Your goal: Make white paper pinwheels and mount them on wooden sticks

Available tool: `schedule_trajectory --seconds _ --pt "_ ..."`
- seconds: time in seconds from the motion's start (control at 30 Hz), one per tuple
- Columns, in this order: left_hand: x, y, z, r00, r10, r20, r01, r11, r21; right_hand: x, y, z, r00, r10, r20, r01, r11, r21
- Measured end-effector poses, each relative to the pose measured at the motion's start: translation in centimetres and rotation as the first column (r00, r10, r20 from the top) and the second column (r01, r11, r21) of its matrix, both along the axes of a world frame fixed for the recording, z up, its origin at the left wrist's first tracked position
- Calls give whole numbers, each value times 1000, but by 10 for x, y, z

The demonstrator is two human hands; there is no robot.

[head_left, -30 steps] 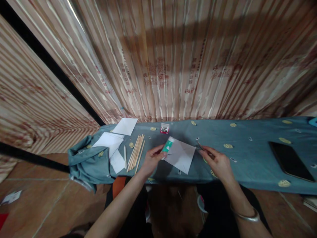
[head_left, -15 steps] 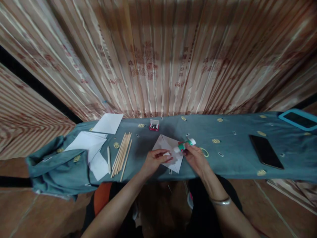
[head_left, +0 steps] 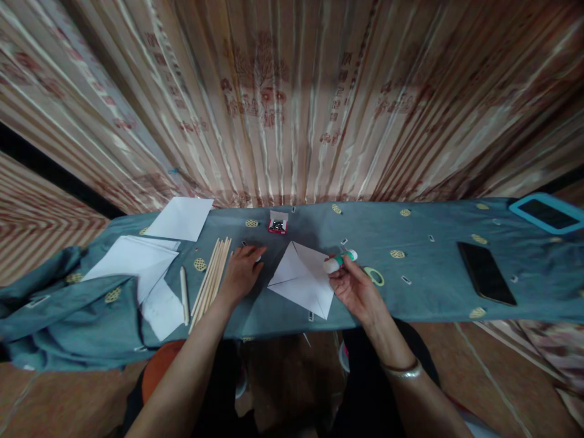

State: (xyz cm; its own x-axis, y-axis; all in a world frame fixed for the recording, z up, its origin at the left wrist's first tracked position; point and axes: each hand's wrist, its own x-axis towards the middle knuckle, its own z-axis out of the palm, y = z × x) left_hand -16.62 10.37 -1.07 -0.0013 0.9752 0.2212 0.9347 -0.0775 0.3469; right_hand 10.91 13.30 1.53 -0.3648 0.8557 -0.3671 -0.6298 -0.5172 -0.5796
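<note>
My right hand (head_left: pixel 358 289) grips a green and white glue stick (head_left: pixel 341 261), held tilted over the right corner of a folded white paper (head_left: pixel 301 280). Crease lines or flap edges run across that paper, which lies flat on the cloth. To its left, my left hand (head_left: pixel 244 274) is down at the table beside the wooden sticks (head_left: pixel 212 280). A small white cap (head_left: pixel 258 259) shows between its thumb and forefinger, mostly covered by them. Part of a pale green ring handle (head_left: pixel 375 277), perhaps of scissors, appears just behind my right hand.
A small open red box (head_left: pixel 278 224) of dark metal bits stands behind the paper. White sheets (head_left: pixel 180 219) and a white pencil-like stick (head_left: pixel 184 295) lie left. A black phone (head_left: pixel 486 274) and a blue-framed tablet (head_left: pixel 547 213) lie right. A curtain hangs behind.
My left hand has moved left from over the folded paper to the table by the wooden sticks, carrying the white cap. My right hand still holds the glue stick. The view has shifted slightly.
</note>
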Motion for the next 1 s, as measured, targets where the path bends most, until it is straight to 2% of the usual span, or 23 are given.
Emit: schedule_trajectory --seconds 0.13,0.23,0.3,0.37,0.47,0.53,0.6,0.77,1.0 --pt "2 -2 4 1000 14 -25 -12 997 77 2 -1 -3 997 -15 79 12 999 38" --pt "13 -3 9 998 -25 58 12 977 214 4 2 7 989 -29 146 20 998 64" --pt "30 -7 11 985 -142 97 112 958 263 2 9 22 975 -25 222 0 994 112" --pt "50 -14 9 944 -316 93 290 931 222 -4 18 39 949 -9 314 -48 983 175" --pt "78 -29 3 904 -419 88 406 904 131 -17 31 51 917 -28 399 -81 964 254" --pt "89 -36 -3 905 -419 73 414 907 74 -26 35 45 901 -48 430 -88 953 291" --pt "93 -39 -7 911 -407 61 407 913 22 -30 33 31 884 -78 462 -82 945 316" --pt "91 -38 -12 921 -384 61 387 921 -43 -18 22 0 802 -91 590 -125 941 315" --pt "93 -38 -13 924 -374 82 378 925 -40 -15 21 -10 706 -83 703 -231 912 340"
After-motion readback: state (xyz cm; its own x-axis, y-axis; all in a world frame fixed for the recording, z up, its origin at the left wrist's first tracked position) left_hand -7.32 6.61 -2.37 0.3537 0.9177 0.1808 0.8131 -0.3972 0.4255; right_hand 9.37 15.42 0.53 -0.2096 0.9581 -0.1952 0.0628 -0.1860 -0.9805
